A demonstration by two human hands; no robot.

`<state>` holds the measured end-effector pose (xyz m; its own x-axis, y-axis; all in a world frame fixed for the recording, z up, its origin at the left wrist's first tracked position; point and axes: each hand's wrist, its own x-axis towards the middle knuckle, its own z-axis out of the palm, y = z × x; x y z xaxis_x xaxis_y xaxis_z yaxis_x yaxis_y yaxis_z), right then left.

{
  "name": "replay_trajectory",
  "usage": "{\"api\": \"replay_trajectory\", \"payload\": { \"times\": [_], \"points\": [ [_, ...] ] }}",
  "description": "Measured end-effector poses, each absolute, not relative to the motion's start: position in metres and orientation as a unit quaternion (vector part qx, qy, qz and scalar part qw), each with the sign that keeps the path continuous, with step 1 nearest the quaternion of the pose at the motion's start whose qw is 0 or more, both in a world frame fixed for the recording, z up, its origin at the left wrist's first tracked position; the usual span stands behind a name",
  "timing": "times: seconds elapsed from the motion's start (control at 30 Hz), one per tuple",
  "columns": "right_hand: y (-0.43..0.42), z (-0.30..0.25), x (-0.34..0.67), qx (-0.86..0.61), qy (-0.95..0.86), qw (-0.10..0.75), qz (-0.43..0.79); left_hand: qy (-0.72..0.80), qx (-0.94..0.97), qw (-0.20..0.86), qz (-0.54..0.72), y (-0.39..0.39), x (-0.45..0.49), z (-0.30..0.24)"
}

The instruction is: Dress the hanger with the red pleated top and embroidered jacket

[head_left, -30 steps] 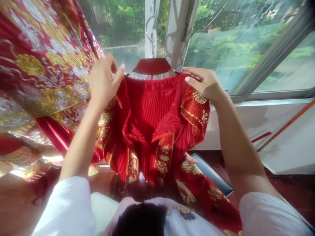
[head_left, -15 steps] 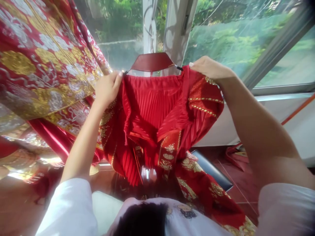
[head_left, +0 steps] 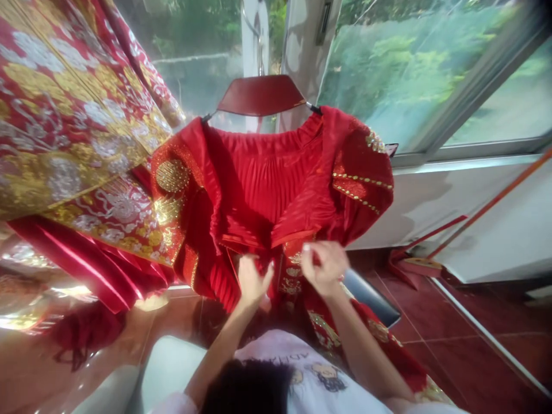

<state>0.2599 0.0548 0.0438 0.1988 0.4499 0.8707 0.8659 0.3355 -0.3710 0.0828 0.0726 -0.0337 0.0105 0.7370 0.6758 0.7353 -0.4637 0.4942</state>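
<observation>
A red pleated dress [head_left: 267,172] with gold beading hangs in front of me on a hanger [head_left: 263,96] with a broad dark red centre. Its neckline is gathered, and both shoulders rest over the hanger's ends. My left hand [head_left: 253,282] is at the dress's open front, thumb apart from the fingers, with nothing visible in it. Over the gold-embroidered front edge, my right hand [head_left: 326,265] has loosely curled fingers, with a gap between thumb and forefinger. Both hands are slightly blurred; whether they touch the cloth I cannot tell.
On the left hangs another garment [head_left: 86,126], red with gold and silver embroidery. A window [head_left: 409,75] stands behind. Below are a white stool [head_left: 170,368], a black padded seat [head_left: 373,299] and tiled floor [head_left: 466,356]. A red-handled dustpan [head_left: 414,264] lies by the right wall.
Both my hands have left the dress's shoulders and come down to its front. The dress now hangs with its shoulders spread wider, the left sleeve's beading in sight.
</observation>
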Motion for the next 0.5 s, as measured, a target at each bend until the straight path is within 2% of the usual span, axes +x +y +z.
{"api": "replay_trajectory", "payload": {
  "times": [0.13, 0.23, 0.33, 0.5],
  "points": [
    [0.056, -0.023, 0.211, -0.606, -0.577, 0.539, 0.095, 0.546, 0.657, 0.164, 0.493, 0.094, 0.105, -0.059],
    [0.058, -0.045, 0.195, -0.609, -0.544, 0.532, 0.223, 0.496, 0.643, 0.31, 0.495, 0.102, 0.094, -0.063],
    [0.055, -0.054, 0.188, -0.602, -0.536, 0.519, 0.284, 0.483, 0.633, 0.359, 0.486, 0.097, 0.082, -0.074],
    [0.051, -0.055, 0.178, -0.629, -0.549, 0.482, 0.265, 0.475, 0.624, 0.405, 0.47, 0.086, 0.077, -0.09]
  ]
}}
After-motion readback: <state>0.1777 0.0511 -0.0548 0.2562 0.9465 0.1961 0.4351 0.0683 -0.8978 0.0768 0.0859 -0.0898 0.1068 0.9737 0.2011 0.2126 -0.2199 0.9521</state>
